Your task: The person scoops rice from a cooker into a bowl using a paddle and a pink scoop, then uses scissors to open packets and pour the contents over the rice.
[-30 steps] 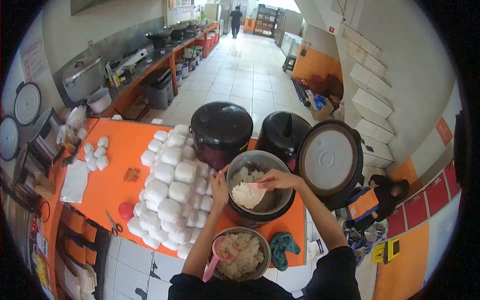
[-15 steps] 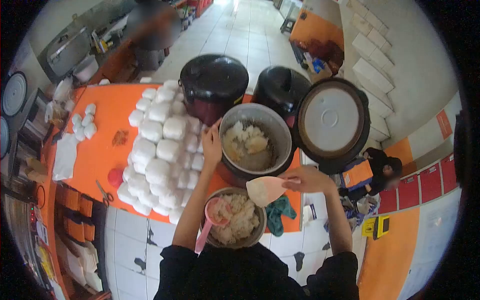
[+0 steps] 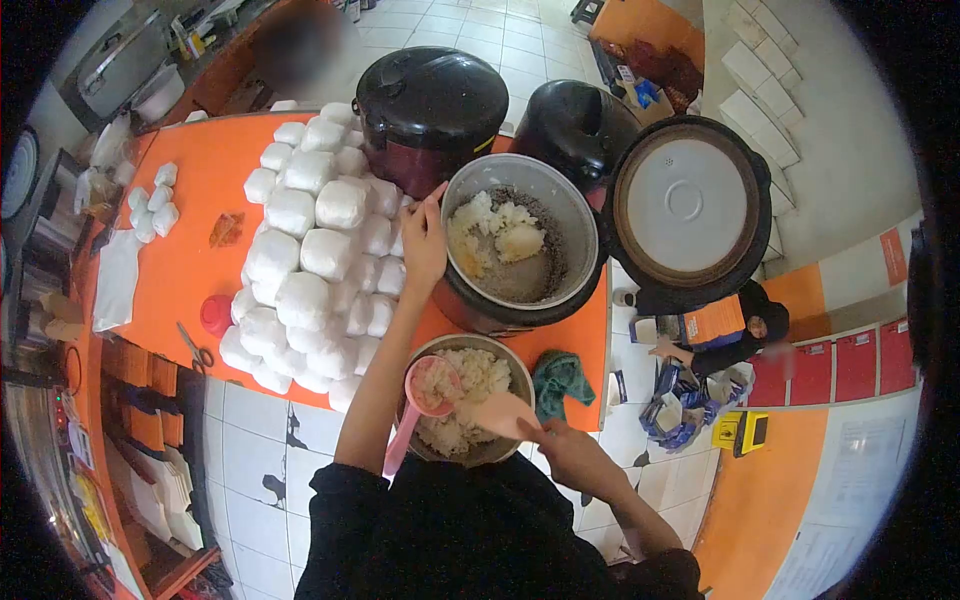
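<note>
An open rice cooker (image 3: 470, 312) holds a grey inner pot (image 3: 590, 225) with clumps of white rice (image 3: 500, 228) and a browned layer at its bottom. My left hand (image 3: 424, 242) grips the left side of the pot's rim. In my right hand (image 3: 575, 458) is a pink rice paddle (image 3: 508, 414), its blade down at the rice in a metal bowl (image 3: 524, 372) near my body. A pink scoop (image 3: 404, 440) with rice in its cup rests in that bowl, handle toward me.
Many white wrapped bundles (image 3: 300, 240) are piled on the orange table (image 3: 190, 280) at left, with scissors (image 3: 195, 346). Lidded black cookers (image 3: 432, 95) stand behind; the open lid (image 3: 690, 215) leans right. A green cloth (image 3: 562, 385) lies by the bowl. Another person (image 3: 745, 335) is at right.
My right hand has brought the paddle down and left, from beside the cooker to the rice in the bowl. My left hand stays on the pot's rim. The camera view has shifted.
</note>
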